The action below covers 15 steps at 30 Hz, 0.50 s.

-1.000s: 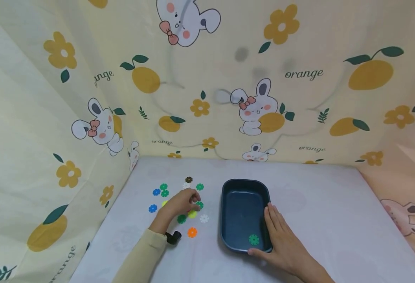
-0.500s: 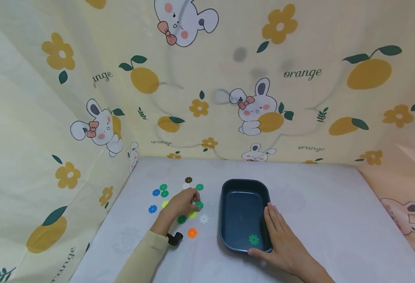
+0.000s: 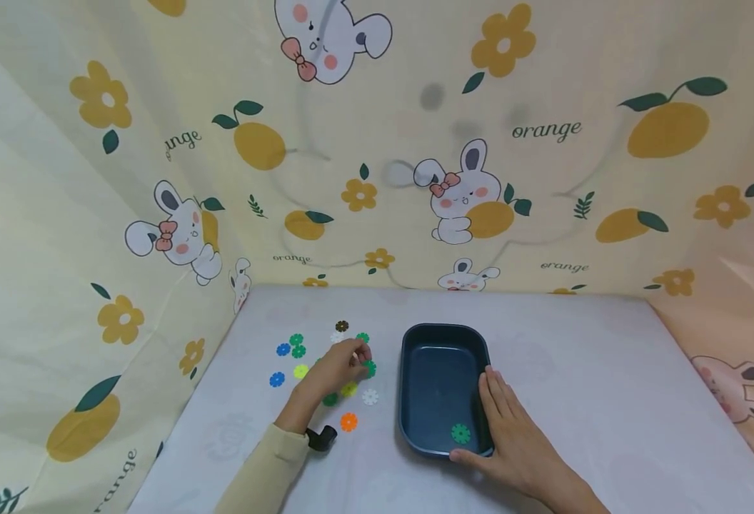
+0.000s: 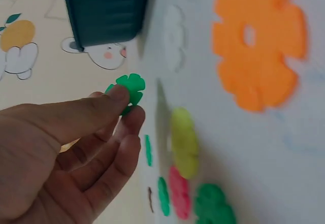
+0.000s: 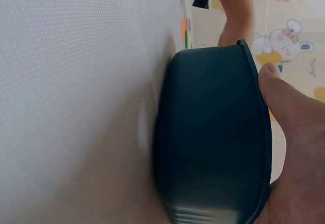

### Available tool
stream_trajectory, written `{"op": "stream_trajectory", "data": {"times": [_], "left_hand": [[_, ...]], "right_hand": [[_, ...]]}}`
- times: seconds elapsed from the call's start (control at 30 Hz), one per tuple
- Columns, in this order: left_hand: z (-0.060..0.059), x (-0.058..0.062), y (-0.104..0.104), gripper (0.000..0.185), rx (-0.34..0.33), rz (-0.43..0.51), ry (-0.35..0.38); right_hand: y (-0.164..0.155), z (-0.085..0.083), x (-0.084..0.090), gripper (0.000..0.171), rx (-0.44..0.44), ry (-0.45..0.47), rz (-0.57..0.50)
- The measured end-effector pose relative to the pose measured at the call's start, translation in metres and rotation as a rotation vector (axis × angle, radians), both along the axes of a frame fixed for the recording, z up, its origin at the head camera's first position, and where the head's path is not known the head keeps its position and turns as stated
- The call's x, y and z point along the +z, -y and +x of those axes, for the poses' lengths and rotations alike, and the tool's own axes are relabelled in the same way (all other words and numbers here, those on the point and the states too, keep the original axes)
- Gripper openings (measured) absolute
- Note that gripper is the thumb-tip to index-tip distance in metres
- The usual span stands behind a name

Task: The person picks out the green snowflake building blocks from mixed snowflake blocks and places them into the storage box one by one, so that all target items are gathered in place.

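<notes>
Beside the tub's (image 3: 441, 335) left rim, left-hand fingers (image 4: 119, 94) pinch a green disc (image 4: 131, 86), lifted clear.

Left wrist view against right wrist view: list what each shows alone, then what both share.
Only the left wrist view shows the left hand pinching a small green plastic flower disc between thumb and finger, with a yellow-green disc and a white disc on the table. Only the right wrist view shows the right hand, its thumb on the tray's rim. Both show the dark blue plastic tray, the white tabletop and the orange flower disc.
</notes>
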<state>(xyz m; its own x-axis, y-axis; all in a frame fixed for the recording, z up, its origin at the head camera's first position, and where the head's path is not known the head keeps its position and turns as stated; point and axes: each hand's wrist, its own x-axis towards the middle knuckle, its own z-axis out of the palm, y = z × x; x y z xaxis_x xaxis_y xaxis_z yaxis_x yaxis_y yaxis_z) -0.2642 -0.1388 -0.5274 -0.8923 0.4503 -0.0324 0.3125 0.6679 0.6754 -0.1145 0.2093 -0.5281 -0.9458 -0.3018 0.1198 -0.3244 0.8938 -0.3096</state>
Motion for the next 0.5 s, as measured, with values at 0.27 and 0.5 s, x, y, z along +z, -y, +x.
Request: {"op": "stream_trajectory", "data": {"times": [0.27, 0.5], "left_hand": [[0.007, 0.023, -0.014, 0.013, 0.005, 0.123, -0.056], [0.017, 0.039, -0.037, 0.013, -0.065, 0.218, -0.034]], "right_hand": [[0.001, 0.000, 0.001, 0.136, -0.003, 0.002, 0.001], [0.002, 0.000, 0.003, 0.138, -0.010, 0.012, 0.003]]}}
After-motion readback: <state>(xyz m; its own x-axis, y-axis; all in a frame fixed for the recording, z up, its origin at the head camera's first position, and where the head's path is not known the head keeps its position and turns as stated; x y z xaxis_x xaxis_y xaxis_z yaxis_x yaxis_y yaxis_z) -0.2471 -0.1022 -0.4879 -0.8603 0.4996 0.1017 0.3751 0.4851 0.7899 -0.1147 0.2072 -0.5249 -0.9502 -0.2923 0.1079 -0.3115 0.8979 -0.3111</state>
